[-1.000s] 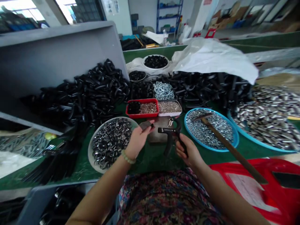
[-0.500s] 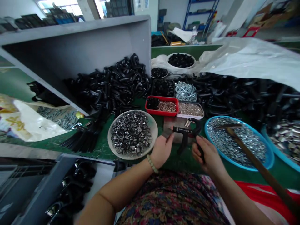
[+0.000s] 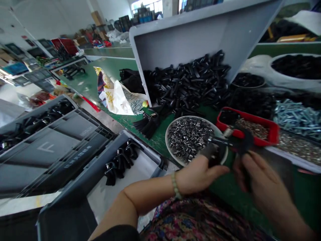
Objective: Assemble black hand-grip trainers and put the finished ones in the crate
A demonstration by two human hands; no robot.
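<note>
Left hand [image 3: 200,174] now pinches the hand gripper [image 3: 238,142], right hand [image 3: 260,182] clenched on its handle. View swung left: grey crate [image 3: 80,180] newly at 8 o'clock.

We take grey tilted bin [image 3: 200,36] as landmark. Behind it: bright windows [image 3: 147,6], daylight coming in, dark stacked crates [image 3: 130,23] beneath them. Left of bin we see long green counter [image 3: 110,63] running back toward white wall [image 3: 45,15] and cardboard boxes [image 3: 96,16]. Below-left of bin, close to us: grey plastic crates [image 3: 50,147], side by side.
</note>
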